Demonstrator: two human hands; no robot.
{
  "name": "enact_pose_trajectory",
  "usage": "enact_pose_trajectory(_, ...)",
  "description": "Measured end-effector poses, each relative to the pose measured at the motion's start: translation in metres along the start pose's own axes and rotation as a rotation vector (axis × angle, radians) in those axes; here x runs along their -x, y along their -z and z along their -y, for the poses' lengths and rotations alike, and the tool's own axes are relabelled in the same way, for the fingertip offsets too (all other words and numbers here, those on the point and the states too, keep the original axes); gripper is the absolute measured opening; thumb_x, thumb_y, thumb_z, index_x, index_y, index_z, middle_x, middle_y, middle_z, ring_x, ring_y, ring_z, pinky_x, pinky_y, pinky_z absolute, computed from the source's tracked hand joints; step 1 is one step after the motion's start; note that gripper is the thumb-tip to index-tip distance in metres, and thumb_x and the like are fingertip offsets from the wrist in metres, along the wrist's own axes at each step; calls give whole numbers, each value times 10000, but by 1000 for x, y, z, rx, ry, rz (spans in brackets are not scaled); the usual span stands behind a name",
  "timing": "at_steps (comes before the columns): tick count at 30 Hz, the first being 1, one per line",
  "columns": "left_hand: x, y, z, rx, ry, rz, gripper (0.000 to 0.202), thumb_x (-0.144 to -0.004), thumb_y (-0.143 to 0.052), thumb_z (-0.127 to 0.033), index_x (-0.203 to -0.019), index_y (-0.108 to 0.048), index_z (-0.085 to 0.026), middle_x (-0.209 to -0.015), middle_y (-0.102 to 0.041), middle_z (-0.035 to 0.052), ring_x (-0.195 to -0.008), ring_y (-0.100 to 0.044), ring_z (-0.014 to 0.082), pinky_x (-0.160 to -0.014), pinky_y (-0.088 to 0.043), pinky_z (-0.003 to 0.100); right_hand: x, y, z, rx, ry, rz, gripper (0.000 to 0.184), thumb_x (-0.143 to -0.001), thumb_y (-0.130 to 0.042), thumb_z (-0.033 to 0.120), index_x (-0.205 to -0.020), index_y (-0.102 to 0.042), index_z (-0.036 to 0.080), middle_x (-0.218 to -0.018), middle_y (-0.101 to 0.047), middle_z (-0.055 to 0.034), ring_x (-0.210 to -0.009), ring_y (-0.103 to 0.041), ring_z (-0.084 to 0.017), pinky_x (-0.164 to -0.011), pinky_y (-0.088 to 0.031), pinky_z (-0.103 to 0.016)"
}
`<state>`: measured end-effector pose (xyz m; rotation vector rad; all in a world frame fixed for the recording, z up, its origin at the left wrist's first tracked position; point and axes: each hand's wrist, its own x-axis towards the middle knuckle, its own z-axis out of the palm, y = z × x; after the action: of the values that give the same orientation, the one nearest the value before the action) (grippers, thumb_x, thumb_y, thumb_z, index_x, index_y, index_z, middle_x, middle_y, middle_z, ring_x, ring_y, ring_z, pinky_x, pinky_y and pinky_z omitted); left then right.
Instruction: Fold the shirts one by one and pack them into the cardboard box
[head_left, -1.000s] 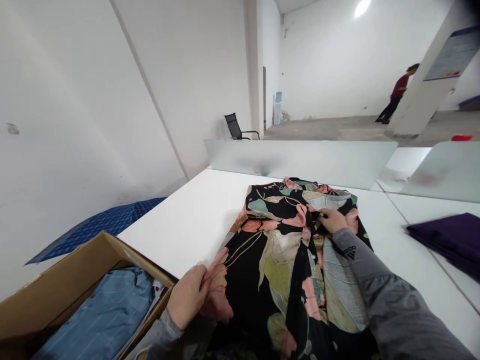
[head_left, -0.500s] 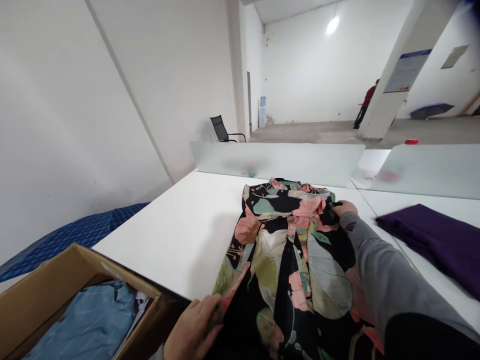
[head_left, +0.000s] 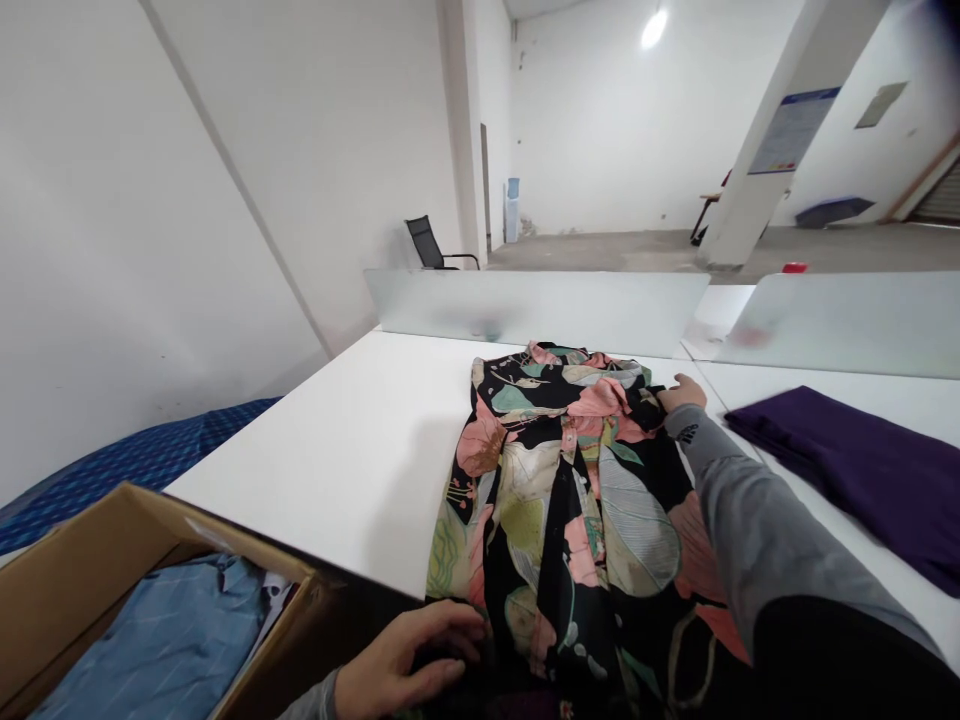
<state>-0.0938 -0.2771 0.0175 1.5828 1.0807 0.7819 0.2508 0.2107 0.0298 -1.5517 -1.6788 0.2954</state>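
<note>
A black shirt with pink and green leaf print (head_left: 570, 480) lies lengthwise on the white table (head_left: 337, 450), collar at the far end. My right hand (head_left: 681, 392) reaches to the shirt's far right shoulder and pinches the fabric there. My left hand (head_left: 409, 665) rests at the near table edge on the shirt's lower hem, fingers curled over the dark cloth.
A cardboard box (head_left: 97, 560) holding a blue striped garment (head_left: 172, 650) stands at my lower left. Folded purple cloth (head_left: 862, 470) lies on the table to the right. Frosted dividers (head_left: 540, 305) line the far edge. A black chair (head_left: 424, 240) stands beyond.
My right hand has moved from the shirt's collar middle out to its far right shoulder. My left hand slid down from the left side to the hem. The view panned right.
</note>
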Motion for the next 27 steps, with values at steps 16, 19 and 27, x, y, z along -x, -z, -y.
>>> enact_pose_trajectory(16,-270,203,-7,-961,-14,-485,444,-933,-368,-182,-1373,-422,-185,-1522,-315,85,-1270,-464,188,-1052,-399,310,63,7,19,260,220,70,260,-795,-498,303,-904,-709,197,-967,-708,-93,-901,-637,-242,-771,-474,-333)
enact_pose_trajectory(19,-302,205,0,-980,117,-471,368,-927,-458,-224,-1290,-508,-192,-1398,-464,101,-1162,-530,203,-965,-449,308,38,30,26,49,238,17,248,-777,-515,321,-892,-709,218,-894,-715,-49,-871,-639,-232,-811,-485,-352)
enact_pose_trajectory(27,-322,224,31,-953,303,-590,200,-944,-462,-238,-1091,-566,-152,-1134,-567,102,-993,-583,196,-873,-454,341,-1,49,41,-676,-20,137,318,-618,-736,410,-843,-667,197,-804,-703,-34,-748,-649,-186,-748,-548,-336)
